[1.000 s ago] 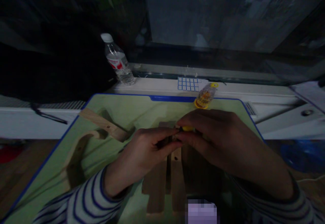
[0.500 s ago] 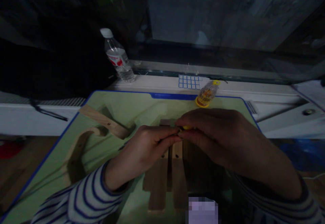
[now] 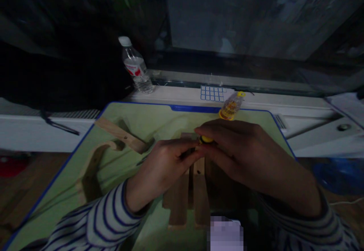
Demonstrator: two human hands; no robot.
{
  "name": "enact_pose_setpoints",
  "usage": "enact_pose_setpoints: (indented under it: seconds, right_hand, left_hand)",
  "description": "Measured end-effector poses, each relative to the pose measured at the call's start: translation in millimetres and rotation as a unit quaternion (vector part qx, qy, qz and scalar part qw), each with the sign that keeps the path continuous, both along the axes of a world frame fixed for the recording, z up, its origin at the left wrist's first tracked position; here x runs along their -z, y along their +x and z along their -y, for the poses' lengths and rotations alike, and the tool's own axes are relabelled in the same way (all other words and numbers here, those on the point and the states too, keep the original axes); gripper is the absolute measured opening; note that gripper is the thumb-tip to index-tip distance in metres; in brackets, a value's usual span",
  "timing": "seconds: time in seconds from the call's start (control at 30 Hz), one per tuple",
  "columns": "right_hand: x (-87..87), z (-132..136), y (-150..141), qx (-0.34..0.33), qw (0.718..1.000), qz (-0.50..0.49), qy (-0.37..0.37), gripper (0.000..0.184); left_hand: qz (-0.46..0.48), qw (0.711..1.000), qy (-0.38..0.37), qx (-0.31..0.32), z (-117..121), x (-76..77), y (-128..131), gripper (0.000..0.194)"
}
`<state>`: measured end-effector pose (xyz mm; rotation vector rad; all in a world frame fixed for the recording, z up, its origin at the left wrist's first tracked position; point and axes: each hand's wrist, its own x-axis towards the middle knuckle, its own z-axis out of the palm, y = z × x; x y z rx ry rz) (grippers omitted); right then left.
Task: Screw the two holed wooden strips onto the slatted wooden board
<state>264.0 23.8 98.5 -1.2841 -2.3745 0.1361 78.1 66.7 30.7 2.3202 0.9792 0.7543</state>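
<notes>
My right hand (image 3: 241, 152) is closed in a pinch on a small yellow-and-black piece (image 3: 206, 139); most of it is hidden by the fingers. Right beside it, my left hand (image 3: 165, 163) has its thumb and forefinger pressed together, and what lies between those fingertips is too small to make out. Below both hands are wooden slats (image 3: 200, 198) lying lengthwise, side by side with a narrow gap. A dark hole shows in one slat near my fingers. The far ends of the slats are partly covered by my hands.
On the green blue-edged table (image 3: 148, 120), a straight wooden bar (image 3: 121, 135) and a curved wooden piece (image 3: 93, 167) lie at left. A water bottle (image 3: 138, 71) and a blue-gridded sheet (image 3: 212, 93) are on the sill. A yellow-capped bottle (image 3: 231, 107) stands at the back.
The fingers of my right hand have shifted on the yellow-and-black piece, and more of its yellow end shows. My left hand keeps its pinch beside it. The view has shifted slightly.
</notes>
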Motion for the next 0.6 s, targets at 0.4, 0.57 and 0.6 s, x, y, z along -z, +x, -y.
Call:
enact_pose_setpoints:
  seconds: [0.4,0.57,0.6]
  right_hand:
    - [-3.0,0,-2,0.003,1.0,0.027,0.003,0.018]
    - [-4.1,-1,-6,0.021,0.998,0.059,0.007,0.016]
    - [-4.0,-1,-7,0.021,0.998,0.063,0.007,0.016]
  left_hand:
    - [-0.016,0.997,-0.071,0.035,-3,0.1,-3,0.023]
    - [-0.022,0.995,-0.077,0.061,-5,-2.2,-5,0.024]
    - [-0.026,0.995,-0.074,0.058,-5,-3.2,-5,0.024]
